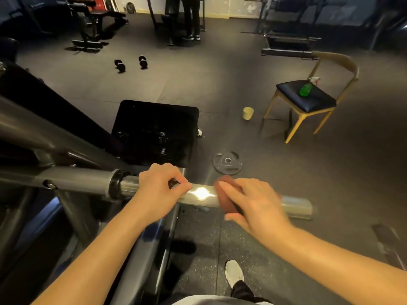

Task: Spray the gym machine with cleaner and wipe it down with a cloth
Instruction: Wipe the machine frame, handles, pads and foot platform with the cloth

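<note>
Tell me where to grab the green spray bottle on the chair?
Probably best to take the spray bottle round its green body, reaching down from above at the open front of the chair. It lies on its side on the seat with its trigger head pointing towards the backrest, so the body is the nearer, fatter part, and the backrest blocks the far side.
</note>
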`<action>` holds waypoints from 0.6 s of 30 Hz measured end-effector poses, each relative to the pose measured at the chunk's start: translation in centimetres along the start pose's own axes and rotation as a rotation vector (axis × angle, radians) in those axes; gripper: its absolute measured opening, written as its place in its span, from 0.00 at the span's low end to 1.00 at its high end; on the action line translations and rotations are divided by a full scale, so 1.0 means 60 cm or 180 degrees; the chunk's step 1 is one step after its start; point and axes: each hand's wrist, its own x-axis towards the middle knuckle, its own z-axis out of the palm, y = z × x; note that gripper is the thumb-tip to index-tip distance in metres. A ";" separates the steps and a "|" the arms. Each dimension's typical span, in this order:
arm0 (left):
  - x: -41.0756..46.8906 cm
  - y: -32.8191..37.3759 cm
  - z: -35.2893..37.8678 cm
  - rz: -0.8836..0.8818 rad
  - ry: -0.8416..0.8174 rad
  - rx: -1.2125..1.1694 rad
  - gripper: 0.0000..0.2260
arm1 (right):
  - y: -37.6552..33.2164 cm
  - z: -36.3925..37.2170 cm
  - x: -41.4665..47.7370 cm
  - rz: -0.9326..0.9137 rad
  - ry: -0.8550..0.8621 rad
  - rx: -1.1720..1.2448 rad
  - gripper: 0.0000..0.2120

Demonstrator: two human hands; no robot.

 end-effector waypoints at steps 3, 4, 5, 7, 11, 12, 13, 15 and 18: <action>0.001 0.001 0.002 0.0064 0.0050 0.0044 0.04 | -0.044 0.028 0.032 -0.0128 -0.0111 0.0120 0.40; 0.001 -0.002 0.003 0.0074 0.0056 0.0038 0.04 | -0.038 0.027 0.030 -0.0162 -0.0114 0.0133 0.40; 0.001 -0.005 0.004 0.0087 0.0048 0.0017 0.04 | -0.024 0.020 0.021 -0.0198 -0.0071 0.0133 0.40; 0.000 -0.010 0.004 0.0132 0.0042 -0.0048 0.04 | 0.024 0.000 -0.013 -0.0238 0.0012 0.0064 0.40; 0.000 -0.014 0.000 0.0306 0.0174 0.0034 0.04 | 0.108 -0.033 -0.070 -0.0085 -0.0154 -0.0270 0.39; -0.002 -0.017 -0.001 0.0402 0.0264 0.0147 0.04 | 0.110 -0.032 -0.068 -0.0072 -0.0219 -0.0336 0.40; -0.006 -0.022 -0.002 0.0511 0.0389 0.0273 0.05 | 0.103 -0.030 -0.058 -0.0059 -0.0267 -0.0388 0.40; -0.017 -0.043 -0.007 0.0543 0.0724 0.0482 0.05 | 0.074 -0.022 -0.026 -0.0153 -0.0300 -0.0449 0.41; -0.035 -0.092 -0.023 0.0221 0.1393 0.0879 0.07 | 0.014 -0.004 0.041 -0.0499 -0.0440 -0.0360 0.43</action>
